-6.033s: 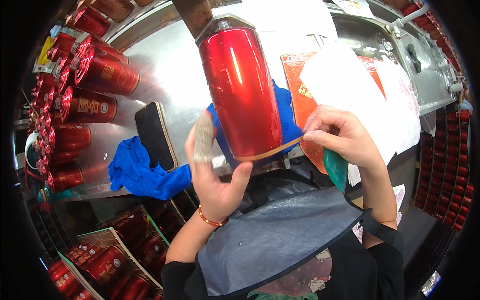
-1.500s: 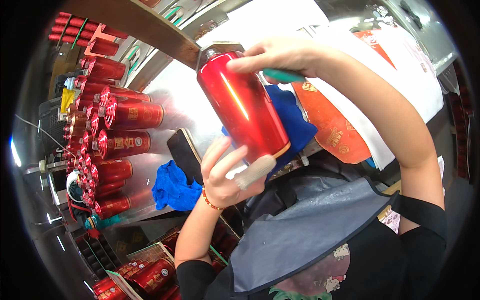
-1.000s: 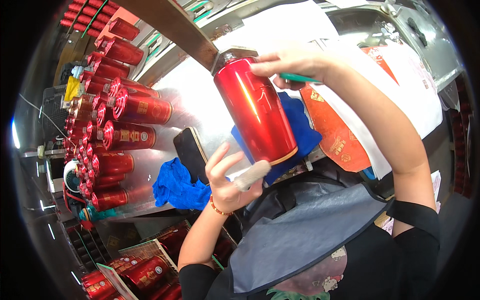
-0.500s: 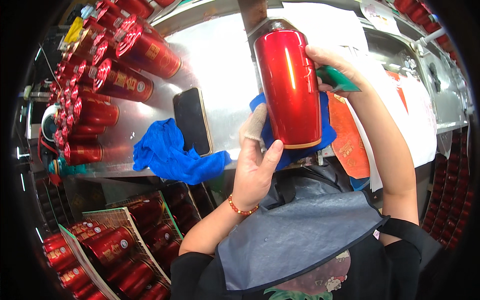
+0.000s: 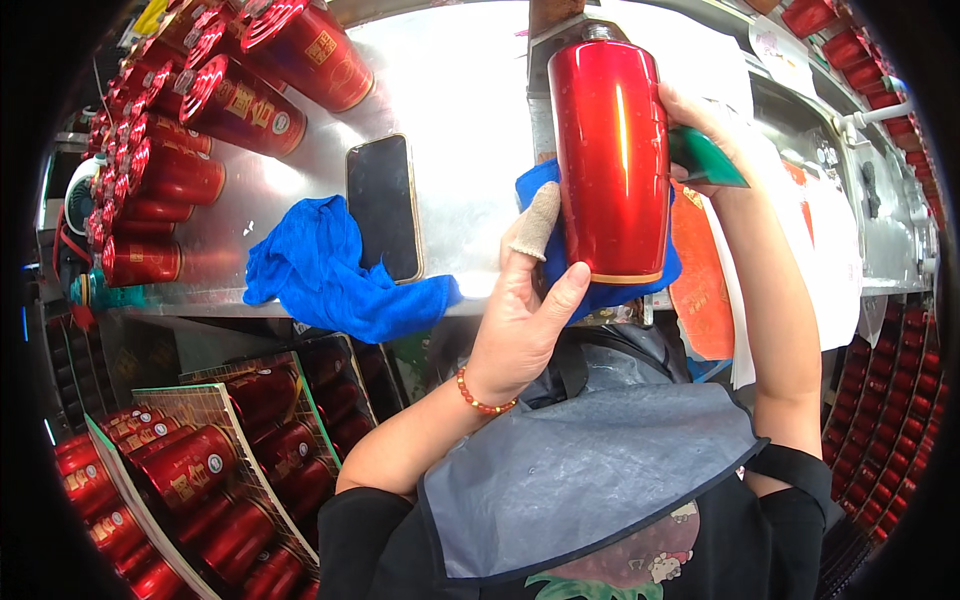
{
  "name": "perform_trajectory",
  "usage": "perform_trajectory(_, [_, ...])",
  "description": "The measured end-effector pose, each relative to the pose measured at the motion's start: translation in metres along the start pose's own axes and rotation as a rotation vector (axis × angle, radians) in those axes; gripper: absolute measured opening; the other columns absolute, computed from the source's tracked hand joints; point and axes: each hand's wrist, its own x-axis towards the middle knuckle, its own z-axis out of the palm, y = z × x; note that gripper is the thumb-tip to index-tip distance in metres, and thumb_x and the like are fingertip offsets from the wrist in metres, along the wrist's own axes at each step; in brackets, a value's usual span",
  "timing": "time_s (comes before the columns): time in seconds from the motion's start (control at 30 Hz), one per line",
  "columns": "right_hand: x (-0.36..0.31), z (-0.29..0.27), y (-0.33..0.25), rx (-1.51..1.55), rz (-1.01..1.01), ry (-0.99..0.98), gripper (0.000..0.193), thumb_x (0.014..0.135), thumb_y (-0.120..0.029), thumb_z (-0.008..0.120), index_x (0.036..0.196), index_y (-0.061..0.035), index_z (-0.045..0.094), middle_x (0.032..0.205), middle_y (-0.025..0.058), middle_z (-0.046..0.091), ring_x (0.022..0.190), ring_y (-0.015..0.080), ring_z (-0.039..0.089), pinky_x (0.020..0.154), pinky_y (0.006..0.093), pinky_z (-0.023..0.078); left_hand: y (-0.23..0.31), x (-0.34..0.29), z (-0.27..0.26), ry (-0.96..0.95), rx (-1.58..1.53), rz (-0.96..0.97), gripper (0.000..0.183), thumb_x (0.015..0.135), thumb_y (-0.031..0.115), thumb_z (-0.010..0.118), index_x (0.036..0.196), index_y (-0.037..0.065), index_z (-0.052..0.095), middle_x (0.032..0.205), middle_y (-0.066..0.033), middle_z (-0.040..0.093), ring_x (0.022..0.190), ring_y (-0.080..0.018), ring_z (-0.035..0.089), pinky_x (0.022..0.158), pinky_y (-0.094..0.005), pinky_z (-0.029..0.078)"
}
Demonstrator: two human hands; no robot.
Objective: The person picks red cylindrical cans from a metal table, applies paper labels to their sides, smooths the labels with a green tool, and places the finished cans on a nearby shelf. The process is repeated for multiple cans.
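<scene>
Where steel table (image 5: 470,90) gleams, red canisters (image 5: 180,160), blue cloth (image 5: 330,265)

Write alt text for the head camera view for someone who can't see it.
A person's left hand and right hand hold a glossy red canister upright over a metal table. A blue cloth, a dark phone and rows of red cans lie nearby.

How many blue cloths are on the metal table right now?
2. One blue cloth lies crumpled left of the phone; a second blue cloth sits under the red can held between the left hand and right hand. Others may be hidden.
</scene>
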Motion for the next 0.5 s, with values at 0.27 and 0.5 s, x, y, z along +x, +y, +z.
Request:
perform_trajectory(0.27, [-0.002,0.005,0.0,0.011,-0.005,0.062,0.042,0.084,-0.046,0.082,0.09,-0.0067,0.067,0.075,0.0021,0.066,0.057,0.0046,0.056,0.04,0.0189,0.037,0.002,0.0,-0.001,-0.038,-0.047,0.012,0.071,0.1,0.01,0.061,0.16,0.006,0.023,0.157,-0.0064,0.027,0.149,-0.0193,0.026,0.124,-0.0352,0.02])
perform_trajectory(0.5, [0.008,-0.012,0.005,0.083,-0.004,-0.021,0.039,0.088,-0.042,0.079,0.091,-0.0047,0.068,0.074,0.0022,0.065,0.055,0.0057,0.055,0.039,0.0187,0.034,0.008,-0.005,-0.003,0.045,-0.191,-0.036,0.058,0.1,0.008,0.056,0.154,0.0,0.036,0.152,-0.0085,0.038,0.148,-0.0225,0.031,0.122,-0.0361,0.024])
